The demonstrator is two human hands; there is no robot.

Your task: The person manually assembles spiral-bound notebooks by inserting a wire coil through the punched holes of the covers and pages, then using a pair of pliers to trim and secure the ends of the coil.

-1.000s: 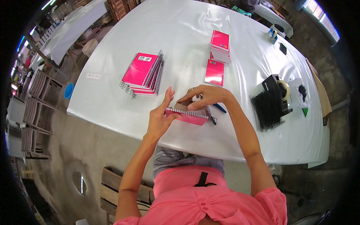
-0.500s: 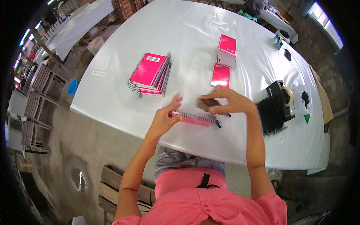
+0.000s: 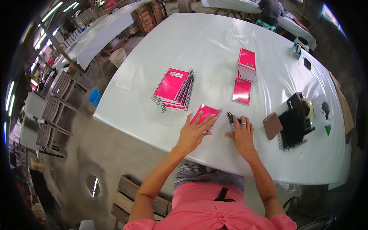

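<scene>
A small pink spiral-bound notebook lies near the front edge of the table, its wire coil along the right side. My left hand rests over its lower part with the fingers spread across the cover. To the right, my right hand is on a pair of dark-handled pliers. Its fingers bend over the handles while the thumb stands apart to the left; the metal jaws stick out beyond the fingers, toward the notebook. A brown block sits farther right, untouched.
Pink spiral notebooks are piled at the left. A stack of pink booklets and a single booklet lie beyond my right hand. Black wire coils and a tape dispenser stand at the right.
My right hand has left the brown block, which now rests by the coils, and has come onto the pliers. The notebook is turned, with my left hand over it.
</scene>
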